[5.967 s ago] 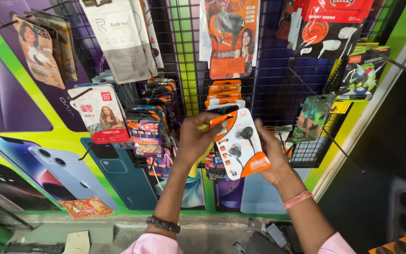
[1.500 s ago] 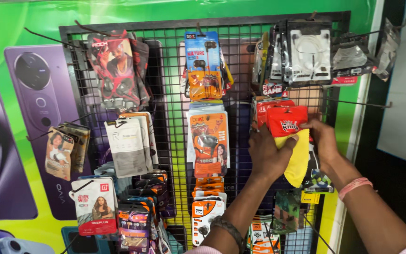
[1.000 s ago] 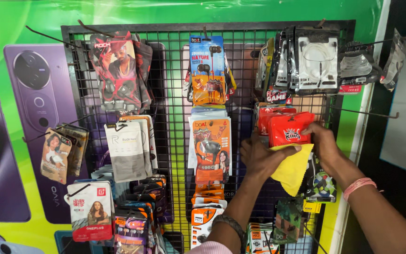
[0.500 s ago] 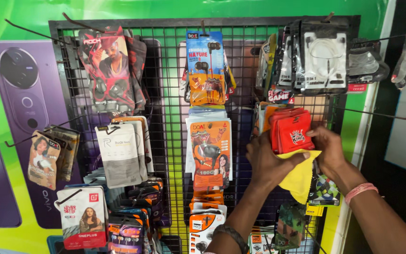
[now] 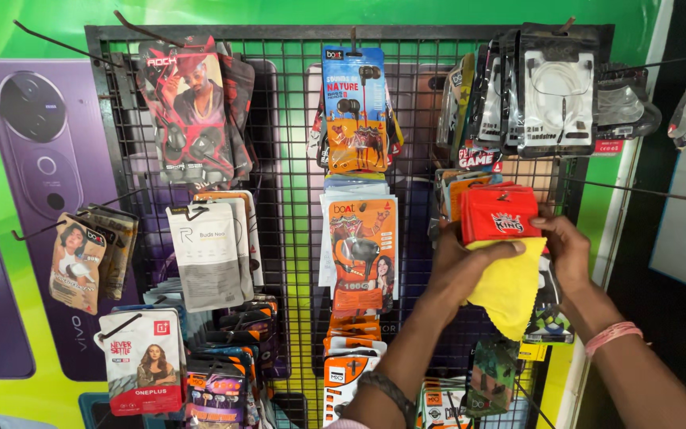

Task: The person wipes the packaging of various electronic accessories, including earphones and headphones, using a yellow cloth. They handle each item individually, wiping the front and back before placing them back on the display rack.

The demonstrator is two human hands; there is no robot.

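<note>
Red packets (image 5: 500, 214), a small stack of approx 3–4 (exact count hard to tell), hang on a hook on the wire rack (image 5: 279, 119), right side, mid height. One yellow cloth (image 5: 508, 286) droops just below them. Left hand (image 5: 464, 266) is closed on the cloth's top edge, thumb across it, touching the stack's bottom. Right hand (image 5: 567, 250) pinches the stack's right edge w/ fingers curled. Both forearms reach up from below, wrists bent inward.

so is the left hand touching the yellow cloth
Touching. The head view shows the left hand with its thumb pressed across the top of the yellow cloth, just under the red packets.
</note>
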